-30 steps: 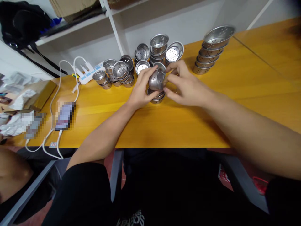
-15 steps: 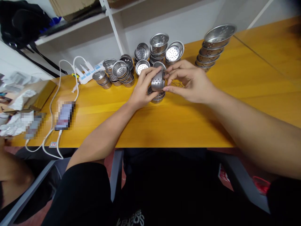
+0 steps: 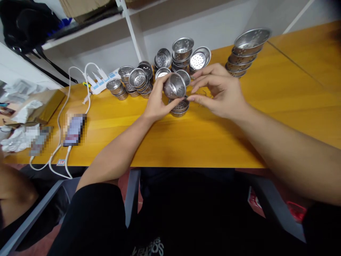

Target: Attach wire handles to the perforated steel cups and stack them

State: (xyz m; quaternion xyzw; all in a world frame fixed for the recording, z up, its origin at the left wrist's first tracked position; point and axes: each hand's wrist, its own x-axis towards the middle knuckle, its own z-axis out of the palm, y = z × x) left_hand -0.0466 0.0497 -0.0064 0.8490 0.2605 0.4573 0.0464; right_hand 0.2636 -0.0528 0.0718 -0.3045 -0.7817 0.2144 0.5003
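One cupped left hand (image 3: 156, 103) grasps a tilted, round, perforated metal cup (image 3: 174, 86); the right hand (image 3: 225, 91) arches beside it over the yellow counter (image 3: 197, 142), whether pinching anything unclear.

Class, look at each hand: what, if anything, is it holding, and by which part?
The left hand holds a perforated metal cup by its side; whether the right hand holds anything cannot be told.

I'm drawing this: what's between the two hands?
The head view shows a holed metal cup there, tilted, held by the left hand, beside the right hand.
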